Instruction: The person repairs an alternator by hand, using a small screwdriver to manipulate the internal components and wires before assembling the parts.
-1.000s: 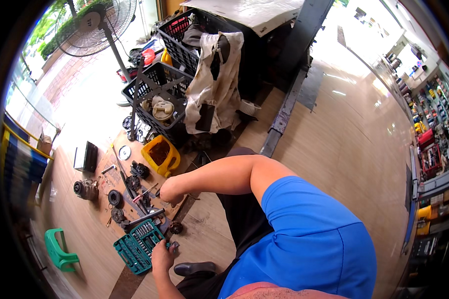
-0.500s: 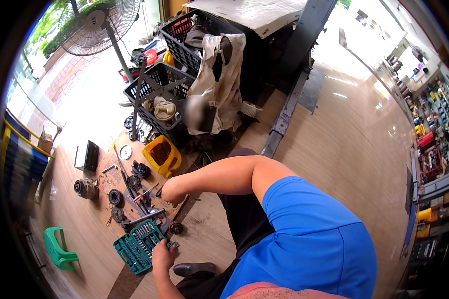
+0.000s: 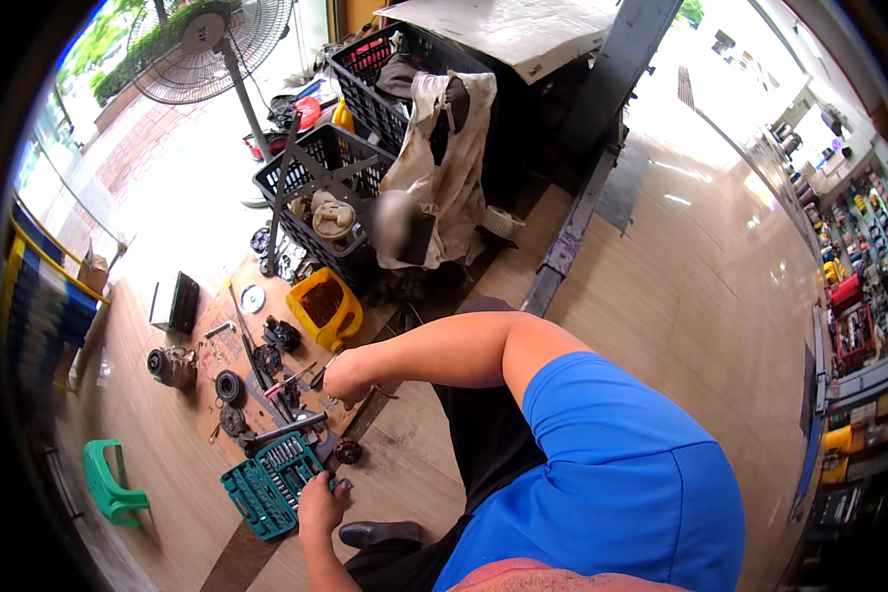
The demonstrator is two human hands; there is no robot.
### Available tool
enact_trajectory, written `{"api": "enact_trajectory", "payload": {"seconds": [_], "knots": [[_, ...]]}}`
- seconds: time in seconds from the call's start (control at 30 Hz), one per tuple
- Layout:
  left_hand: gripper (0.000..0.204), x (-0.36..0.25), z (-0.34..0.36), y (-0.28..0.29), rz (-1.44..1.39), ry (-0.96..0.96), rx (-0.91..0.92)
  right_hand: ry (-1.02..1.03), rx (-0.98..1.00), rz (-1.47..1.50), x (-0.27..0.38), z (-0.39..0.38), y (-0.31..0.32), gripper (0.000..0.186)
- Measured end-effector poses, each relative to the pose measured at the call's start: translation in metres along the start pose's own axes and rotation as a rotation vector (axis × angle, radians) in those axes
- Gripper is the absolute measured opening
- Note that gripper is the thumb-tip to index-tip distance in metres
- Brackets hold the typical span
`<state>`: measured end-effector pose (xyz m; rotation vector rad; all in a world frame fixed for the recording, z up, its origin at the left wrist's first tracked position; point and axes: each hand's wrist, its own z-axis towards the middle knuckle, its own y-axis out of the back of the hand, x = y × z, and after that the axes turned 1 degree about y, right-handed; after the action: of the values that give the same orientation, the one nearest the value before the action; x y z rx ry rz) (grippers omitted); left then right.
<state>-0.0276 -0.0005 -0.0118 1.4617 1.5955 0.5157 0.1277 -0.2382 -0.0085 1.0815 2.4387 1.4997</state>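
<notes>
Low at the centre, my left hand (image 3: 321,505) is beside the right edge of an open green socket set case (image 3: 261,485), its fingers curled. A small dark thing shows at its fingertips, too small to name. My right hand (image 3: 345,381) reaches across to the right edge of a brown board (image 3: 212,335), closed and turned downward. Its fingers are mostly hidden, and a dark handle-like end (image 3: 318,378) shows next to it. Left of that hand lies a thin screwdriver-like tool with a reddish shaft (image 3: 288,381). A round dark metal part (image 3: 347,451) sits between my hands.
Several dark machine parts and a black ring-shaped pulley (image 3: 229,387) lie on the board. Beyond my right hand stands a cut-open yellow jug (image 3: 326,308). Black crates (image 3: 316,232), a standing fan (image 3: 204,34) and a lift post (image 3: 602,128) are farther back. A green stool (image 3: 116,483) stands left.
The whole view has shifted slightly. Both hands stay in nearly the same places beside the case and the board.
</notes>
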Motion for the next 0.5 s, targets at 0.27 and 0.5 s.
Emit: {"api": "enact_trajectory", "payload": {"seconds": [0.27,0.5], "knots": [[0.039,0.0035,0.0012,-0.0026,-0.004,-0.001,-0.005,0.017,-0.009,-0.003,-0.0013,-0.0001,-0.0015,0.038],[0.04,0.0036,0.0007,-0.0024,-0.001,0.001,0.0,0.009,-0.006,0.002,0.0017,-0.0027,0.0016,0.039]]}}
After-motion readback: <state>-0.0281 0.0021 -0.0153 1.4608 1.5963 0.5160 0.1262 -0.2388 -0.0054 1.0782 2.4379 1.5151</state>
